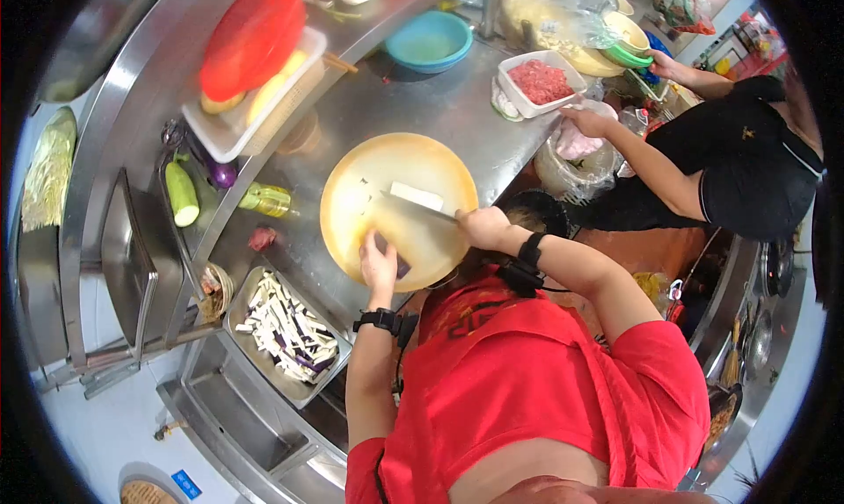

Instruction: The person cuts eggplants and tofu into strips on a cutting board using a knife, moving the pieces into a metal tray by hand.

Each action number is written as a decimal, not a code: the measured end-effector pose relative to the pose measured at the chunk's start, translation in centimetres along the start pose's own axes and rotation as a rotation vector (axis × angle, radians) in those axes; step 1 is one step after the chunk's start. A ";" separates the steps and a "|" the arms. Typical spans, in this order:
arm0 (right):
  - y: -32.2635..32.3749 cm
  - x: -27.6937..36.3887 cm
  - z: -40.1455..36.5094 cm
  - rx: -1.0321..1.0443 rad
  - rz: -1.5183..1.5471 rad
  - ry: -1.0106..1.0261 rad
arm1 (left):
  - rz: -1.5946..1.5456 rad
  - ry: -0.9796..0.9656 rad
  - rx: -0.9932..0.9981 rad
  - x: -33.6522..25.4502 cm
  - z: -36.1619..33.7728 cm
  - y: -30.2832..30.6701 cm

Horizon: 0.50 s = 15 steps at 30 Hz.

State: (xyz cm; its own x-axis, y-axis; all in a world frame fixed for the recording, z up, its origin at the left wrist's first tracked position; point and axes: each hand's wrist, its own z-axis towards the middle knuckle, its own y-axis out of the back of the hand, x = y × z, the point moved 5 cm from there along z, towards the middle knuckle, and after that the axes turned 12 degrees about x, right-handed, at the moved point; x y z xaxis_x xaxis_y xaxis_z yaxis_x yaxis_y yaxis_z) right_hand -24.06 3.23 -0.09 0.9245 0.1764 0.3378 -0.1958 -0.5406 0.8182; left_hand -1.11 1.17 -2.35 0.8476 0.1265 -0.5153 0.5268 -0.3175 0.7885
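Note:
A round cutting board [352,166] lies on the steel counter in front of me. My right hand [485,229] is wrapped round the handle of a kitchen knife [418,216], whose blade points left across the board. Just beyond the blade is a pale cut piece of eggplant [416,195]. My left hand [378,262], on the near left of the board, grips a dark-skinned piece of eggplant [403,268]; the fingers partly cover it. Left of the board, a steel tray [303,400] holds many eggplant strips [286,326].
A person in black [747,144] stands at the right, one hand by a white container of minced meat [540,82]. Behind the board is a blue basin [429,40]. A green squash [181,194], a bottle [265,200] and a white tray [211,135] are at the left.

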 end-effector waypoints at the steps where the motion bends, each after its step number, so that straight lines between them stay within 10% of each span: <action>1: -0.1 0.2 -0.3 -0.014 0.043 0.015 | -0.240 -0.002 -0.049 2.4 1.0 -1.4; 6: -1.0 1.4 -0.7 0.015 -0.003 0.105 | -1.147 0.133 -0.002 3.4 0.2 -3.2; 10: -1.7 1.4 -0.5 -0.017 0.003 0.140 | -1.047 0.052 -0.035 4.8 0.7 -4.0; 12: -1.2 1.5 -0.9 -0.012 0.002 0.134 | -0.514 -0.184 -0.305 4.6 0.5 -2.8; 15: 0.3 2.0 -1.7 -0.042 -0.007 0.148 | -0.706 -0.200 -0.353 4.5 -0.3 -2.6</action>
State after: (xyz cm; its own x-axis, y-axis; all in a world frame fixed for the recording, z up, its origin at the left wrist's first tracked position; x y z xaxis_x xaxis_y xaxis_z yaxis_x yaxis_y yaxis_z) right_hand -22.79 4.79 1.62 0.8683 0.3008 0.3945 -0.2059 -0.5049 0.8382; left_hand 1.35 2.85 -6.68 0.2980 0.0051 -0.9546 0.9502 0.0936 0.2971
